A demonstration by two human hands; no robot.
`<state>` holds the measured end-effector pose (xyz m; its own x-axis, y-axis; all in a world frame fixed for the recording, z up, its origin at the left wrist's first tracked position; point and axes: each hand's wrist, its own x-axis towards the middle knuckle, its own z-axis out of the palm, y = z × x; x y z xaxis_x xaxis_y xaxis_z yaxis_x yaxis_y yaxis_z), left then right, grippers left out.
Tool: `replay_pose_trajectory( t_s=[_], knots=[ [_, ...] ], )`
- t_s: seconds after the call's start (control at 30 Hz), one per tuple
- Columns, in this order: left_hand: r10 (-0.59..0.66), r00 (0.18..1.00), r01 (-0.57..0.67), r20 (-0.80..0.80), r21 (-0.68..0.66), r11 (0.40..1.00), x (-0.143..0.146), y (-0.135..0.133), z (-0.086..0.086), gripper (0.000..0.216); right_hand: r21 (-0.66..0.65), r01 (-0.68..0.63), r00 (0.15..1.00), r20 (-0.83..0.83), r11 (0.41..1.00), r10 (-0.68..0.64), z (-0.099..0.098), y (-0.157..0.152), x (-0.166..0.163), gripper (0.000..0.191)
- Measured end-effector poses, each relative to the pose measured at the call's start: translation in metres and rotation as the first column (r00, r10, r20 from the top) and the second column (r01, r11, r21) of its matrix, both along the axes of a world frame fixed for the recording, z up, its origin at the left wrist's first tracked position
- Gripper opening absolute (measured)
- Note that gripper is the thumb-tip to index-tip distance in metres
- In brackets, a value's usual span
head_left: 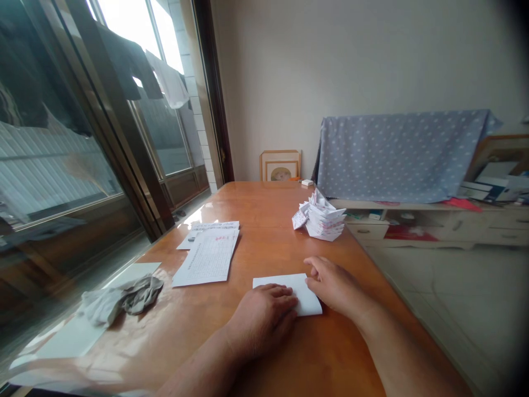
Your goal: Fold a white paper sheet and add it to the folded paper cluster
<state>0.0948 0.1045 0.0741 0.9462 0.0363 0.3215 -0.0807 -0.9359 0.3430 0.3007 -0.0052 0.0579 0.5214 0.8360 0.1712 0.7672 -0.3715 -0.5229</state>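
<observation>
A folded white sheet of paper (303, 293) lies on the wooden table (264, 231) just in front of me. My left hand (264, 314) rests flat on its left part, fingers stretched out over the paper. My right hand (336, 284) lies on the paper's right edge, fingers loosely curled and pressing down, thumb pointing left. Neither hand lifts the sheet.
A pile of folded paper pieces (321, 218) sits at the table's far right. Printed sheets (209, 256) lie left of centre, a crumpled grey cloth (124, 298) at the near left. A sliding glass door is left; a cloth-covered cabinet (400, 157) stands right.
</observation>
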Motion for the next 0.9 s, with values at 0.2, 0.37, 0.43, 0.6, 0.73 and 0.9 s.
replay_pose_trajectory(
  t_s=[0.2, 0.37, 0.43, 0.6, 0.73, 0.9],
  knots=[
    [0.000, 0.999, 0.000, -0.037, 0.018, 1.000, 0.002, -0.001, 0.004, 0.022, 0.004, -0.216, 0.975, 0.043, 0.976, 0.216, 0.016, -0.008, -0.015, 0.037],
    [0.025, 0.997, -0.024, -0.074, 0.010, 1.000, 0.003, -0.003, 0.005, 0.014, -0.008, -0.294, 0.955, 0.032, 0.956, 0.294, 0.014, -0.016, -0.025, 0.041],
    [0.030, 0.998, -0.029, -0.058, 0.020, 0.999, 0.003, -0.004, 0.005, 0.013, -0.043, -0.298, 0.953, 0.051, 0.954, 0.300, 0.012, -0.018, -0.027, 0.042],
    [0.046, 0.998, -0.043, -0.036, 0.080, 0.996, 0.003, -0.005, 0.002, 0.016, -0.082, -0.285, 0.952, 0.091, 0.955, 0.292, 0.005, -0.022, -0.031, 0.042],
    [0.047, 0.998, -0.042, -0.047, 0.090, 0.995, 0.003, -0.005, 0.000, 0.021, -0.072, -0.300, 0.944, 0.118, 0.951, 0.307, -0.008, -0.025, -0.031, 0.043],
    [0.043, 0.998, -0.038, -0.051, 0.086, 0.996, 0.001, -0.008, -0.002, 0.021, -0.040, -0.337, 0.929, 0.149, 0.941, 0.339, -0.023, -0.025, -0.029, 0.046]
  ],
)
